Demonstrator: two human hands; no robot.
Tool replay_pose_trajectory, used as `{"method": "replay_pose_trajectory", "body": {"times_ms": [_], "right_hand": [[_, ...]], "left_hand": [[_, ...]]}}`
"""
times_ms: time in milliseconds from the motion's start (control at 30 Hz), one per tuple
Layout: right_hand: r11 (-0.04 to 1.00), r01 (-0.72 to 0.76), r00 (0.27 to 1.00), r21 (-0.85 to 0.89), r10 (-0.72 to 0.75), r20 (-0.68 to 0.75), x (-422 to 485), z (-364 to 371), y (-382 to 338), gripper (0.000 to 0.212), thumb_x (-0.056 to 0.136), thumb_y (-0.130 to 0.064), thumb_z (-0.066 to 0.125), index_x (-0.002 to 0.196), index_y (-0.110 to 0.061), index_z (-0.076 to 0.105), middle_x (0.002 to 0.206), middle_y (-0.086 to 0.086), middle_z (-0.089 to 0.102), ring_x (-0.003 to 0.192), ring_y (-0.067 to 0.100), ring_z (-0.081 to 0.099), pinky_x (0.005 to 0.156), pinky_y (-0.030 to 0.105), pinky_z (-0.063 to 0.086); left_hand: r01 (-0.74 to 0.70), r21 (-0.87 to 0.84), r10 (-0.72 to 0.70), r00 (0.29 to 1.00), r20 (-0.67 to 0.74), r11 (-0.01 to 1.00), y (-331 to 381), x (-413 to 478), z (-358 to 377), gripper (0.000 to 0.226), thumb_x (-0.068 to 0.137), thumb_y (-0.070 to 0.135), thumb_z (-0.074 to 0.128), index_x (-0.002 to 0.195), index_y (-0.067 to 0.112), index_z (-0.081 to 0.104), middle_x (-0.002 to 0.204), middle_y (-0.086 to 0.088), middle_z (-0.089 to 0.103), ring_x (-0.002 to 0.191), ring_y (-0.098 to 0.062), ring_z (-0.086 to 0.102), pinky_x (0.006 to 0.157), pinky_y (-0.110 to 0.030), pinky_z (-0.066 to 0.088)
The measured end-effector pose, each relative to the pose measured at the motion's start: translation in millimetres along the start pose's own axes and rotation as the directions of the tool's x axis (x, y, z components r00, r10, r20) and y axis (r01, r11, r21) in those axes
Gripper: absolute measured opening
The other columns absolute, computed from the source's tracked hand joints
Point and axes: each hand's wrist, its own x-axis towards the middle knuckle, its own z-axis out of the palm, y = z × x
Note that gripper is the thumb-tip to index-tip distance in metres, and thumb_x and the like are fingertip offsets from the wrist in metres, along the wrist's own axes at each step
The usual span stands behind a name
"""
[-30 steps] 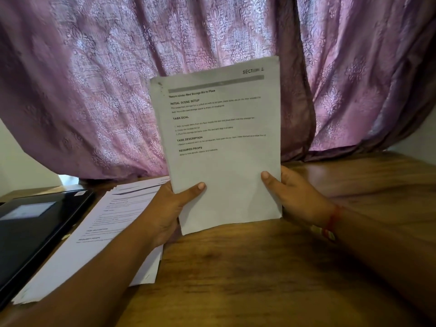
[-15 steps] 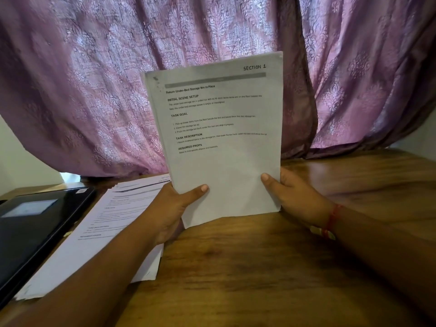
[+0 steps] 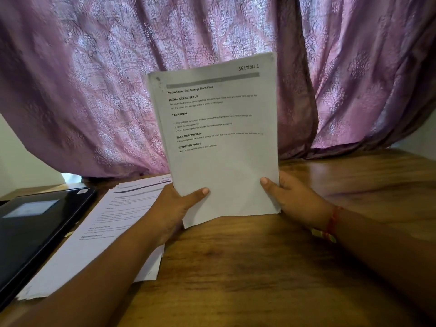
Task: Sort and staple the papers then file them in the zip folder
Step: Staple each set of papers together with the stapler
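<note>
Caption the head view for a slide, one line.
Both hands, left and right, hold the "Section 1" sheets upright over the table.

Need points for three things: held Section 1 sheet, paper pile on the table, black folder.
Section 1 sheet (image 3: 226,166), head view: blank lower half of the page.
Paper pile (image 3: 94,244), head view: top sheet, below its printed lines.
Black folder (image 3: 28,239), head view: dark cover, below the pale label.

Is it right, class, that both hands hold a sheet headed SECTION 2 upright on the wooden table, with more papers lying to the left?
Not quite. In the head view the sheet reads SECTION 1, not 2. The rest stands: left hand and right hand hold it upright on the wooden table, with more papers to the left.
</note>
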Motion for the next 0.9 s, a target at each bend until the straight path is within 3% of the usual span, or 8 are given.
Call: {"method": "replay_pose_trajectory", "body": {"times_ms": [67,200,267,400,567,733,900], "right_hand": [[1.000,0.002,1.000,-0.001,-0.002,0.000,0,-1,-2,0.041,0.100,-0.036,0.047,0.138,-0.022,0.052,0.127,-0.007,0.065,0.117,0.012,0.061,0.105,0.042,0.048],[0.997,-0.033,0.998,-0.077,0.037,0.041,-2,-3,1,0.039,0.102,-0.034,0.046,0.137,-0.021,0.052,0.124,-0.008,0.066,0.113,0.009,0.062,0.102,0.038,0.050],[0.997,-0.036,0.998,-0.073,0.040,0.049,-3,-3,-1,0.036,0.102,-0.030,0.046,0.135,-0.019,0.054,0.121,-0.007,0.067,0.109,0.008,0.064,0.096,0.029,0.052],[0.987,-0.053,0.998,0.153,0.046,0.053,-4,-4,-6,0.032,0.102,-0.026,0.047,0.132,-0.019,0.056,0.122,-0.004,0.069,0.110,0.012,0.066,0.097,0.035,0.053],[0.922,-0.112,0.992,0.370,0.082,0.098,-7,1,-7,0.034,0.104,-0.022,0.043,0.137,-0.017,0.053,0.124,-0.002,0.068,0.113,0.016,0.066,0.097,0.035,0.053],[0.965,-0.034,0.999,0.261,0.025,0.037,-3,-1,-11,0.036,0.103,-0.023,0.045,0.138,-0.018,0.052,0.127,-0.002,0.066,0.113,0.015,0.065,0.096,0.035,0.054],[1.000,-0.011,0.999,-0.011,0.012,0.048,-6,-3,-11,0.036,0.103,-0.025,0.046,0.137,-0.018,0.053,0.128,-0.003,0.065,0.114,0.012,0.063,0.101,0.039,0.051]], "left_hand": [[-0.021,-0.001,0.021,1.000,-0.001,1.000,1,0,-1,0.039,0.082,0.022,0.079,0.117,0.027,0.064,0.106,0.003,0.077,0.100,-0.019,0.073,0.082,-0.035,0.061],[0.030,0.044,-0.033,0.997,0.065,0.999,-1,-3,-1,0.063,0.071,0.033,0.085,0.129,0.029,0.060,0.118,-0.001,0.074,0.112,-0.026,0.069,0.098,-0.050,0.055],[0.033,0.042,-0.036,0.997,0.064,0.999,-1,-2,-2,0.061,0.072,0.030,0.085,0.127,0.029,0.060,0.118,-0.002,0.074,0.109,-0.025,0.070,0.097,-0.050,0.056],[0.028,-0.045,-0.025,0.998,0.065,0.999,4,-1,-2,0.039,0.082,0.013,0.077,0.117,0.026,0.064,0.107,-0.001,0.078,0.091,-0.015,0.076,0.071,-0.031,0.062],[0.043,-0.068,-0.034,0.992,0.121,0.997,6,-5,1,0.040,0.088,0.009,0.072,0.124,0.022,0.064,0.116,-0.001,0.076,0.106,-0.017,0.072,0.081,-0.029,0.060],[-0.002,-0.056,0.007,0.996,0.084,0.998,6,0,-3,0.043,0.081,0.018,0.077,0.121,0.028,0.064,0.111,0.003,0.077,0.105,-0.018,0.072,0.078,-0.029,0.060],[0.050,0.043,-0.055,0.990,0.127,0.998,2,-1,-8,0.056,0.080,0.018,0.082,0.132,0.020,0.061,0.119,-0.005,0.074,0.112,-0.026,0.070,0.097,-0.047,0.056]]}}
